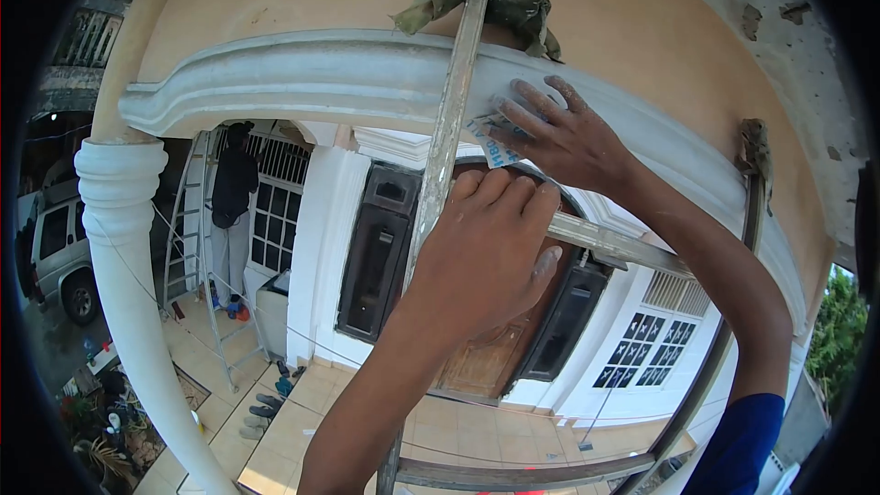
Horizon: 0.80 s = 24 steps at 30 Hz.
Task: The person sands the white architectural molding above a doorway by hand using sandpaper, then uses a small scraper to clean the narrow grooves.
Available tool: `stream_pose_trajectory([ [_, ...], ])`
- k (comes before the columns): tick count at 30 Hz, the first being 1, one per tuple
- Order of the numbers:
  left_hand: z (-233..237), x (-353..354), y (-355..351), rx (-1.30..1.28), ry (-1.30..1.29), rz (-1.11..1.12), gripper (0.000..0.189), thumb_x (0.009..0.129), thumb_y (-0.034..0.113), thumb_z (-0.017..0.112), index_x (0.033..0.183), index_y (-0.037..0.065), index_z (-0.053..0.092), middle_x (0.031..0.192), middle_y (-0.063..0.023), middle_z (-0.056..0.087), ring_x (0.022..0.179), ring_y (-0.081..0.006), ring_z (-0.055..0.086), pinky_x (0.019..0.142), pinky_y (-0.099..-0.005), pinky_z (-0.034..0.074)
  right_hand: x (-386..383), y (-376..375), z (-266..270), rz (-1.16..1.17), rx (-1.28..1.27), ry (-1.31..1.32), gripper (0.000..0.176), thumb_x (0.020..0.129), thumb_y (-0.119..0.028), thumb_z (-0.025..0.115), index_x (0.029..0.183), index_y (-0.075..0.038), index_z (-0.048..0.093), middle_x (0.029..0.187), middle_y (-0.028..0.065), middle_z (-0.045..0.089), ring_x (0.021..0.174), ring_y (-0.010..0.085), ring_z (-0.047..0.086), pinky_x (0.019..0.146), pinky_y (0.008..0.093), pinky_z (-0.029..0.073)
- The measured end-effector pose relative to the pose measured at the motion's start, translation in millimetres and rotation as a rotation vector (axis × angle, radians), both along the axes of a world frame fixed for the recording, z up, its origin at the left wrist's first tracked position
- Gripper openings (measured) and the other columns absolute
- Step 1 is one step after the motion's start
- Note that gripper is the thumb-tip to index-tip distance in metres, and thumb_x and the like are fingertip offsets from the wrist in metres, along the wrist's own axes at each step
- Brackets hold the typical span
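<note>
Pressed the sandpaper [498,150] against the moulding [339,73] under the spread right hand [573,139]; curled the left hand [486,247] round the ladder [458,82]. Looked light, bendy and easily torn (gritty underneath, presumably), so called for pinning flat across the middle, not by a corner.

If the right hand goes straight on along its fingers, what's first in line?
Ahead of the right hand, most likely the upright ladder rail. Depth is unclear, though; the hand might pass behind it, along the pale moulding.
</note>
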<state>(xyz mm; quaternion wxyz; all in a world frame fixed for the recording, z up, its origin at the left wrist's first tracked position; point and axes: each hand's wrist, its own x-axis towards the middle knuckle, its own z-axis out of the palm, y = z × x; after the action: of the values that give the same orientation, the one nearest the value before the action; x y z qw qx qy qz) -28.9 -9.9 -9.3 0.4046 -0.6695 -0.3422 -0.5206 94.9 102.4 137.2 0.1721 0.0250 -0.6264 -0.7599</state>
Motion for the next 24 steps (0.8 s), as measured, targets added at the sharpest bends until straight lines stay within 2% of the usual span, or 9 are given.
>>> stream_pose_trajectory([
  [3, -1.1, -1.8, -0.2, 0.004, 0.014, 0.018, 0.043, 0.079, 0.024, 0.069, 0.111, -0.002, 0.055, 0.105, -0.015, 0.06, 0.103, -0.0283, 0.053, 0.098, -0.0407, 0.037, -35.5, -2.0, -7.1, 0.041, -0.007, 0.0, 0.037, 0.084, -0.025, 0.061, 0.121, -0.026, 0.063, 0.13, 0.005, 0.045, 0.132, 0.026, 0.037, 0.111, 0.0525, 0.03],
  [8, -3.0, -2.9, 3.2, 0.031, 0.026, 0.016, 0.045, 0.078, 0.023, 0.07, 0.112, -0.002, 0.055, 0.105, -0.0154, 0.06, 0.102, -0.0277, 0.053, 0.099, -0.0412, 0.036, 37.8, -2.5, 2.1, -0.026, -0.086, 0.01, 0.037, 0.084, -0.027, 0.062, 0.121, -0.025, 0.063, 0.132, 0.0056, 0.046, 0.132, 0.0249, 0.037, 0.11, 0.0514, 0.03],
  [10, -2.4, -2.9, 1.5, 0.01, 0.021, 0.003, 0.044, 0.078, 0.021, 0.07, 0.111, -0.002, 0.055, 0.105, -0.0154, 0.06, 0.103, -0.0285, 0.053, 0.099, -0.0417, 0.037, 63.0, -11.6, 1.1, 0.023, -0.171, 0.055, 0.033, 0.083, -0.019, 0.066, 0.116, -0.022, 0.066, 0.127, 0.0068, 0.05, 0.125, 0.0254, 0.044, 0.103, 0.0479, 0.038],
  [13, -6.6, -2.5, 2.2, 0.072, 0.002, -0.048, 0.041, 0.076, 0.018, 0.071, 0.108, -0.002, 0.057, 0.104, -0.0153, 0.06, 0.104, -0.0307, 0.053, 0.096, -0.0418, 0.04, 71.1, -26.3, -12.0, 0.218, -0.515, 0.218, 0.027, 0.086, -0.01, 0.065, 0.112, -0.013, 0.066, 0.112, 0.0094, 0.06, 0.107, 0.0233, 0.057, 0.091, 0.0434, 0.046],
  [16, -7.5, -7.7, -12.6, 0.343, -0.087, -0.2, 0.04, 0.073, 0.015, 0.072, 0.107, -0.001, 0.057, 0.105, -0.015, 0.06, 0.103, -0.0318, 0.054, 0.092, -0.0408, 0.042, 61.1, -41.8, -24.0, 0.433, -1.217, 0.443, 0.019, 0.091, -0.008, 0.06, 0.109, -0.002, 0.064, 0.097, 0.0091, 0.067, 0.088, 0.0193, 0.063, 0.079, 0.0383, 0.051],
  [17, -11.2, -14.4, -14.2, 0.387, -0.171, -0.219, 0.042, 0.072, 0.014, 0.072, 0.108, 0.0, 0.057, 0.106, -0.0162, 0.06, 0.104, -0.0317, 0.055, 0.093, -0.0391, 0.043, 50.5, -54.1, -32.8, 0.635, -1.349, 0.449, 0.022, 0.093, -0.013, 0.061, 0.108, 0.003, 0.061, 0.093, 0.0107, 0.068, 0.083, 0.0151, 0.064, 0.076, 0.034, 0.053],
  [18, -14.4, -19.3, -15.7, 0.407, -0.259, -0.288, 0.048, 0.072, 0.013, 0.073, 0.115, 0.0, 0.055, 0.11, -0.0165, 0.059, 0.105, -0.028, 0.056, 0.096, -0.0388, 0.041, 42.2, -69.1, -38.4, 0.721, -1.48, 0.419, 0.023, 0.092, -0.014, 0.062, 0.108, 0.003, 0.061, 0.094, 0.0109, 0.068, 0.083, 0.0145, 0.064, 0.075, 0.0324, 0.053],
  [20, -15.8, -20.4, -24.8, 0.201, -0.478, -0.47, 0.056, 0.077, 0.019, 0.075, 0.123, -0.002, 0.051, 0.115, -0.0157, 0.058, 0.107, -0.0253, 0.056, 0.098, -0.0386, 0.041, 28.3, -94.3, -47.1, 0.898, -1.731, 0.35, 0.027, 0.091, -0.016, 0.064, 0.11, 0.003, 0.06, 0.095, 0.0112, 0.068, 0.084, 0.0134, 0.065, 0.075, 0.0292, 0.054],
  [24, -2.8, -10.8, -34.5, 0.125, -0.437, -0.858, 0.043, 0.09, 0.025, 0.067, 0.119, -0.002, 0.052, 0.109, -0.014, 0.06, 0.104, -0.0186, 0.056, 0.09, -0.034, 0.046, -4.7, -113.6, -61.1, 0.861, -2.027, 0.126, 0.033, 0.092, -0.022, 0.064, 0.113, 0.003, 0.058, 0.094, 0.0095, 0.069, 0.082, 0.0121, 0.067, 0.071, 0.0265, 0.057],
])
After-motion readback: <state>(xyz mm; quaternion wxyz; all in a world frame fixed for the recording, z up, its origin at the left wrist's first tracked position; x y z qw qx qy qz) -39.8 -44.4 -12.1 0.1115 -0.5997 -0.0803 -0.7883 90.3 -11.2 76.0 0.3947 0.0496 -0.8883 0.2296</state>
